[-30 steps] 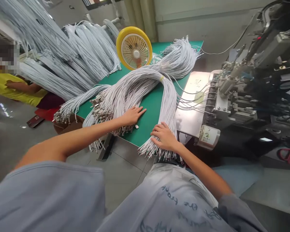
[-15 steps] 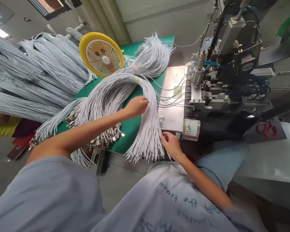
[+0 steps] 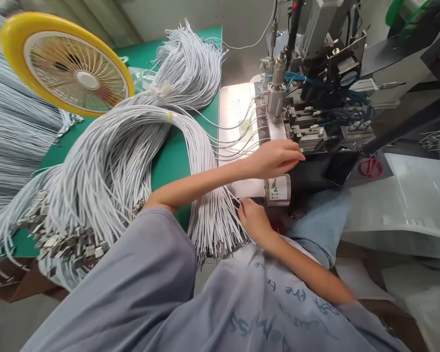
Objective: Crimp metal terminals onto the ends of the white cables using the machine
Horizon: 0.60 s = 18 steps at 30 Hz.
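A large bundle of white cables (image 3: 201,161) arches over the green table, tied with a yellow band at its top. Its thin cut ends fan out near my lap. My right hand (image 3: 255,222) is closed at the right side of these ends, with a white cable pinched between its fingertips. Reaching across the bundle, my left hand (image 3: 276,157) is at the front of the machine (image 3: 276,100), fingers pressed together; whatever they hold is hidden. Several single cables (image 3: 242,142) run over the metal plate (image 3: 229,105) into the machine's row of slots.
A yellow-rimmed fan (image 3: 86,79) stands at the left on the green table (image 3: 168,161). Metal connectors (image 3: 77,244) hang at the lower left. Another tied bundle (image 3: 194,68) lies behind. To the right are a phone (image 3: 340,166), red scissors (image 3: 371,167) and a white bin (image 3: 418,195).
My left hand has moved right, from above the cable bundle to the front of the machine. My right hand stays by the cable ends. The view has shifted right.
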Motion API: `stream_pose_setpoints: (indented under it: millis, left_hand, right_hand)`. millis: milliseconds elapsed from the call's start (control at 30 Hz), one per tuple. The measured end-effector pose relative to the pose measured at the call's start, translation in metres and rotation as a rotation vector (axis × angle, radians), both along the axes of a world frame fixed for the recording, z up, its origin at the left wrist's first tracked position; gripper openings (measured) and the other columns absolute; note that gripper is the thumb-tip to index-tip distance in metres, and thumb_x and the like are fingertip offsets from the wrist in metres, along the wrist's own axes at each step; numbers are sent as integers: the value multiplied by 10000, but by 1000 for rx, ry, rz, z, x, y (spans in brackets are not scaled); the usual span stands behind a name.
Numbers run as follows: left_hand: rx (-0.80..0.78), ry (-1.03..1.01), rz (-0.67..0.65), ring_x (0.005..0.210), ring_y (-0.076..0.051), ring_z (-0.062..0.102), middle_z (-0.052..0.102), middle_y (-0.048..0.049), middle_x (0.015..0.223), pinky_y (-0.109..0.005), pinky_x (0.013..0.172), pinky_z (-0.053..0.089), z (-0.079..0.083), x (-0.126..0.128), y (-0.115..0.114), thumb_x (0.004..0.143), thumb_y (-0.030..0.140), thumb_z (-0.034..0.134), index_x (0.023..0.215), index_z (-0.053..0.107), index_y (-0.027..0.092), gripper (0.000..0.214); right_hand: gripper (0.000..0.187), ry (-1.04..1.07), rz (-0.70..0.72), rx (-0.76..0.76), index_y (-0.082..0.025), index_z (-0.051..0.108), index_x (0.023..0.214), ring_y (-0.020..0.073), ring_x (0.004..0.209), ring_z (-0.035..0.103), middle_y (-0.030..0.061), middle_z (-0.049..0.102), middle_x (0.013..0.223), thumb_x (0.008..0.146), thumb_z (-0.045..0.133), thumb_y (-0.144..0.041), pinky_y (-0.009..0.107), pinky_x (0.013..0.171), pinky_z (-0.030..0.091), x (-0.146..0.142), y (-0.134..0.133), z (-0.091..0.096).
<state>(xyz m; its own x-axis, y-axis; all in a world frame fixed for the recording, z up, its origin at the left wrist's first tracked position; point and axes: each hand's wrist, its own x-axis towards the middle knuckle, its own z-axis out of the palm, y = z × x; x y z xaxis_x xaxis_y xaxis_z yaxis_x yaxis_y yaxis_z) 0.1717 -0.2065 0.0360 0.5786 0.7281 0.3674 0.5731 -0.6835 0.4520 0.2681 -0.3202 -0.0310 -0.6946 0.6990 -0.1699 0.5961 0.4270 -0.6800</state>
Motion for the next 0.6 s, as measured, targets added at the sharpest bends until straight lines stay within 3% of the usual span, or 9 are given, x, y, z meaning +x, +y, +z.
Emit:
stream_pose_setpoints:
  millis: [133,233,333,433,600]
  left_hand:
    - [-129,-156,-105,924,-168,610,653,-119,986,-278,801,465,-24,14,-10,943,198,370,1028,646,165,290]
    - [-172,-197,-139,901,-164,614,654,-115,992,-264,784,459,-25,13,-18,954,228,362,1065,633,156,302]
    - [-178,-198,-35,861,-168,617,654,-115,979,-267,748,455,-17,4,-23,963,268,337,1062,632,134,340]
    - [-182,-163,79,807,-175,611,664,-99,900,-278,707,447,-13,-8,-25,949,296,363,980,652,121,339]
    - [-255,-284,149,654,-121,579,650,-26,735,-234,622,422,-17,-19,-18,879,303,518,866,663,154,209]
  right_hand:
    - [283,-4,4,-120,-159,604,1065,241,950,651,124,696,1033,910,369,-188,317,829,455,14,16,11]
    - [250,74,-19,-165,-190,645,1017,255,990,636,90,709,1038,891,430,-220,349,842,468,34,41,20]
    - [220,108,-106,-133,-173,691,888,254,849,650,62,726,870,853,487,-248,341,726,485,51,69,31]
    - [225,227,-215,-114,-152,690,732,179,641,606,14,671,658,822,537,-290,277,584,447,60,94,40]
    - [152,648,-513,-182,-191,651,696,123,576,572,-13,642,649,678,707,-331,254,547,472,61,118,43]
